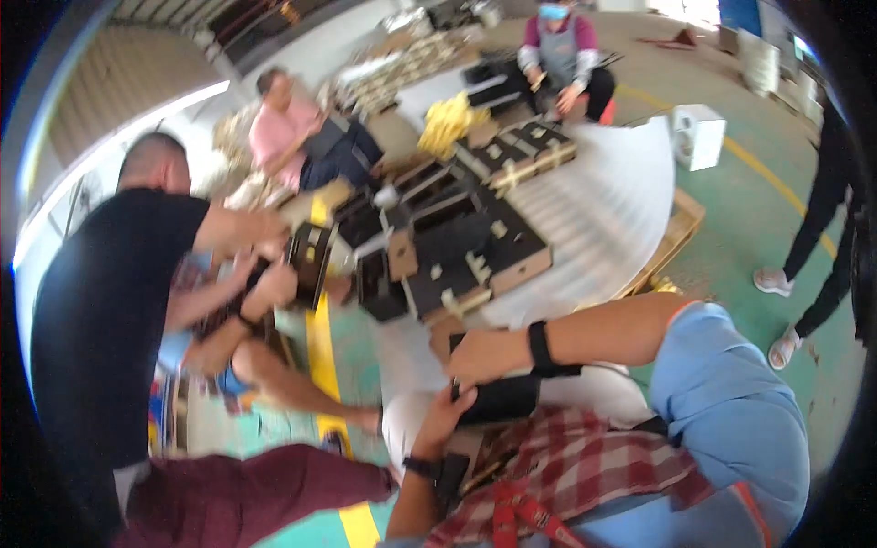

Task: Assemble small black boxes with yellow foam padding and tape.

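Note:
A black box-like piece (498,399) rests on my lap, over the checked red and white cloth. My left hand (437,422) grips its left edge, thumb over the top. My right hand (489,356) is closed at its far left corner, fingers curled and partly hidden. Both wrists carry dark bands. Just beyond my hands, black boxes with bare brown edges (521,239) and bits of pale tape lie grouped on a white foam sheet (621,173). Motion blur hides the finer detail of the piece.
To the left, a person in black (110,274) leans toward a seated worker; a black open box (311,260) is between their hands. Two others sit farther off near yellow material (449,123). A white box (698,137) and someone's legs (818,247) are at the right.

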